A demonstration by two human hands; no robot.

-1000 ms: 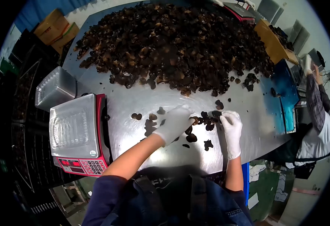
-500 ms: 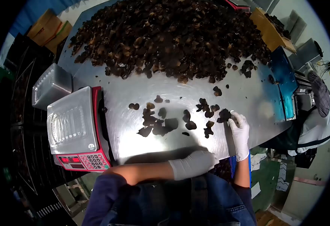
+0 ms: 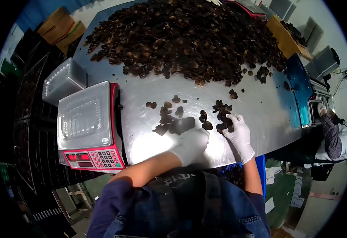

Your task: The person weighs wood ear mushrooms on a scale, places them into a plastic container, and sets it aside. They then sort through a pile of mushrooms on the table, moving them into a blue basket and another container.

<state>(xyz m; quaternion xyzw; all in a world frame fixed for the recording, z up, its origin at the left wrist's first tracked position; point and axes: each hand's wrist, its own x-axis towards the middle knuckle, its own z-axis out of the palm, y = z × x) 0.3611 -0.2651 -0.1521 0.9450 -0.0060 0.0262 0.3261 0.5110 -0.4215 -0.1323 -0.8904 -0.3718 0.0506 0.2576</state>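
Observation:
My right hand [image 3: 240,137], in a white glove, has its thumb and fingers closed on dark wood ear mushroom pieces [image 3: 225,123] on the metal table. My left hand [image 3: 191,147], also gloved, is over the table's near part; its fingers are smeared by motion and glare. Between and beyond the hands lie a couple of loose dark pieces [image 3: 206,120]. A looser group of mushroom pieces [image 3: 166,117] is just past my left hand, partly in shadow. The large mushroom heap [image 3: 181,39] covers the far side of the table.
At left stands a red digital scale [image 3: 90,158] with a clear plastic tray [image 3: 85,119] on it. Stacked clear containers [image 3: 64,81] sit behind it. A blue metal panel [image 3: 299,89] edges the table's right side. A co-worker's sleeve [image 3: 332,137] is beyond; another gloved hand [image 3: 214,2] shows at the top.
My left hand has moved forward from the table's near edge toward the loose pieces. My right hand has shifted left and closed around the dark pieces. The view has tilted slightly.

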